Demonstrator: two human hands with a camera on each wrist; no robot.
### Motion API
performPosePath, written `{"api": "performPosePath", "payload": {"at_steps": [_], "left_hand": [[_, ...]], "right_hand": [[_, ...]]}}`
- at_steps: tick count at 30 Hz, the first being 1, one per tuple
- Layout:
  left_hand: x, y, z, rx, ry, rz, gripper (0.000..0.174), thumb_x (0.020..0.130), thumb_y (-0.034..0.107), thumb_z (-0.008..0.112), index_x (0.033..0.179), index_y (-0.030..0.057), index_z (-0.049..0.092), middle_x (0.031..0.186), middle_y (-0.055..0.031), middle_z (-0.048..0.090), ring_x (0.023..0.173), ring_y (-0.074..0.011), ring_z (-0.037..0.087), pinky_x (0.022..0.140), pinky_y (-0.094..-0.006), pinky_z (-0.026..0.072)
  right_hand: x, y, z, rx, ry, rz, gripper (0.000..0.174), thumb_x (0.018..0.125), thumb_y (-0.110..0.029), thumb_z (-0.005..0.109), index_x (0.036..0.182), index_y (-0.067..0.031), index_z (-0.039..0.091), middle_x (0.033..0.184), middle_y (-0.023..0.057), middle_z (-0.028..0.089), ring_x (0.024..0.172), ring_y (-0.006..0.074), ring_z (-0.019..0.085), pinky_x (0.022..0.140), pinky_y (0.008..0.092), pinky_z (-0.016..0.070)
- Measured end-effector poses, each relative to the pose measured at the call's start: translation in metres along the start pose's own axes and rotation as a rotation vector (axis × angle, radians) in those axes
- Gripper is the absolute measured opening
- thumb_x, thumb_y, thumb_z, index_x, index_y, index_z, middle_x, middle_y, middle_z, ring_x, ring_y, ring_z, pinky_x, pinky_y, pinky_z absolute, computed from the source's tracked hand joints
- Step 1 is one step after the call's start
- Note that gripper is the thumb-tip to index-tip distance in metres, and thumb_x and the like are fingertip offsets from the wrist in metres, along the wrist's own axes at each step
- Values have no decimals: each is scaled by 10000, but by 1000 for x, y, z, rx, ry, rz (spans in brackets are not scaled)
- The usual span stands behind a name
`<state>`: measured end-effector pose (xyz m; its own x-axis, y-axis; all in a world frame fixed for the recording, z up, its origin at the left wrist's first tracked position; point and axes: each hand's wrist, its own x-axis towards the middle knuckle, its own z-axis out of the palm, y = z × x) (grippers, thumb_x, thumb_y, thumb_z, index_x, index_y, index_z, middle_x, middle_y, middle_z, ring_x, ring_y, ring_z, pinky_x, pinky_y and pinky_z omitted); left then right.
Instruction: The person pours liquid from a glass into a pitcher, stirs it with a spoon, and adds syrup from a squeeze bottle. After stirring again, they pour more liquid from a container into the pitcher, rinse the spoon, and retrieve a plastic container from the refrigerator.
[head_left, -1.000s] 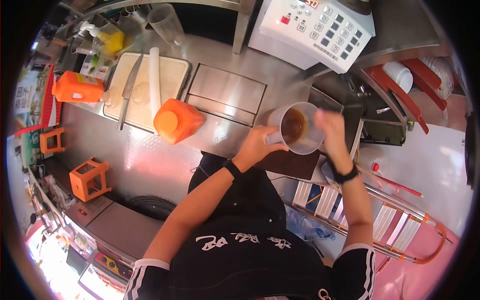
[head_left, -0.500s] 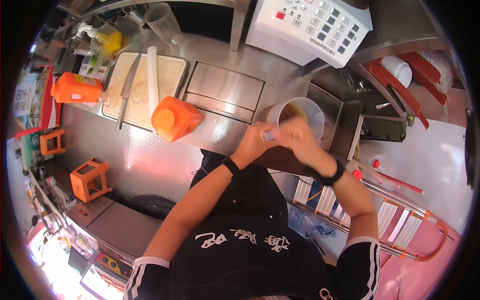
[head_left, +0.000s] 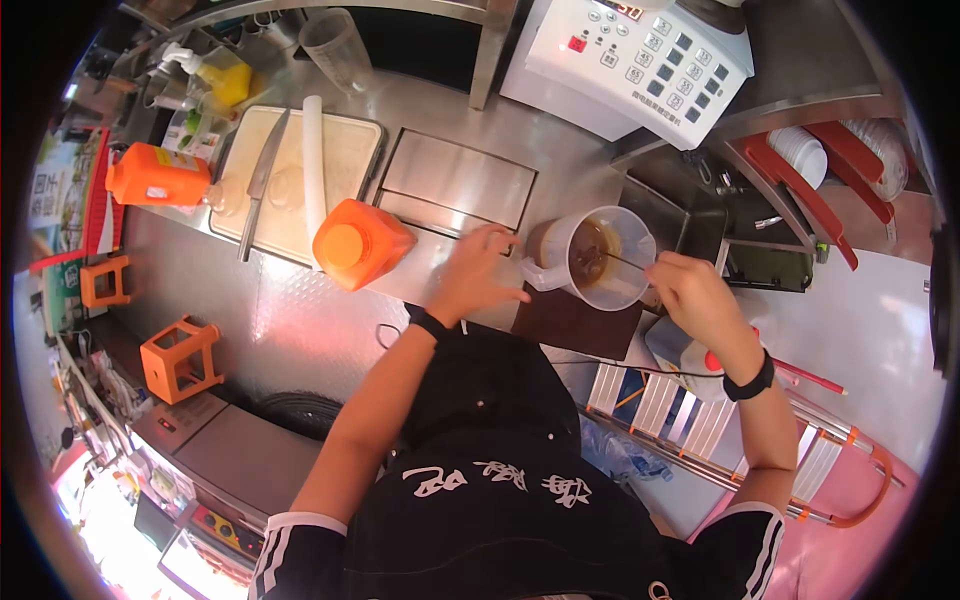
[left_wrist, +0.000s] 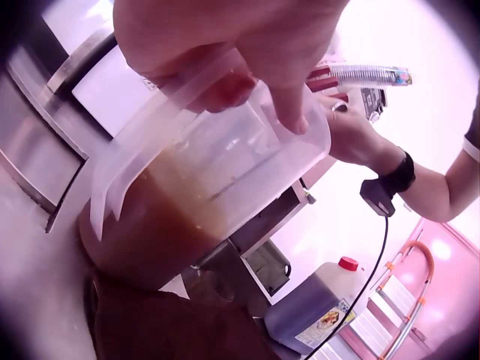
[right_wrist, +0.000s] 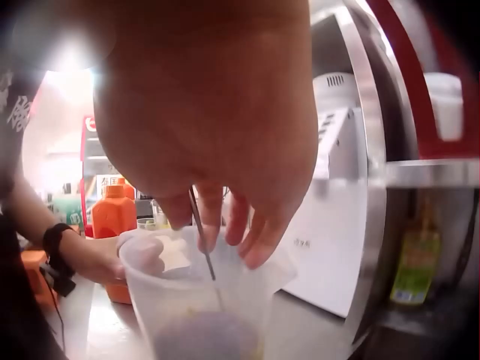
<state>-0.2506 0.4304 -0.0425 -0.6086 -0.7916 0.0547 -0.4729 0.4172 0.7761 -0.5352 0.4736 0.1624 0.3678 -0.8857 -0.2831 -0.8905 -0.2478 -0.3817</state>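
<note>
A translucent plastic pitcher (head_left: 628, 288) holding brown liquid (head_left: 590, 248) stands at the counter's front edge. My right hand (head_left: 702, 308) pinches a thin metal rod (head_left: 627, 262) over the right rim. In the right wrist view the rod (right_wrist: 204, 244) slants down into the pitcher, its lower end hidden in the liquid. To the left of the pitcher's handle (head_left: 545, 277), my left hand (head_left: 472, 276) hovers with spread, relaxed fingers, holding nothing. The left wrist view has that hand (left_wrist: 232, 49) overlapping the pitcher's handle.
Left of my left hand stands an orange jug (head_left: 362, 245). Beyond it, a knife (head_left: 262, 185) and a white tube (head_left: 313, 165) lie on a cutting board (head_left: 345, 135). A white keypad machine (head_left: 625, 75) sits at the back. A dark-liquid jug (left_wrist: 311, 307) stands below right.
My left hand has let go of the pitcher's handle and moved left. My right hand swept across to the handle side, then back to the right rim; the rod now shows clearly in it.
</note>
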Motion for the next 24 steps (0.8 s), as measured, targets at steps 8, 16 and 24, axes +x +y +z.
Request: {"api": "performPosePath", "payload": {"at_steps": [8,16,24], "left_hand": [[-31,-80,24,445,-50,-66,663,833,458,639,1349,86,452,1310,-145,473,1297,-310,390,1144,-489,216],[-5,18,6,-307,4,200,725,662,402,822,1230,67,521,1210,-168,535,1175,-351,493,1005,-419,397],[11,24,71,-477,242,42,297,675,178,774,776,56,522,753,-86,552,747,-298,554,694,-382,433]], "right_hand": [[27,-32,11,-512,-294,-46,59,695,-39,601,718,-27,654,698,157,639,672,318,662,603,407,528],[39,-11,9,-552,-269,-62,80,696,-74,614,642,-34,658,644,162,641,637,331,662,602,420,533],[39,-16,15,-506,-450,157,98,700,-46,601,771,-45,668,724,181,644,703,385,654,637,448,529]]}}
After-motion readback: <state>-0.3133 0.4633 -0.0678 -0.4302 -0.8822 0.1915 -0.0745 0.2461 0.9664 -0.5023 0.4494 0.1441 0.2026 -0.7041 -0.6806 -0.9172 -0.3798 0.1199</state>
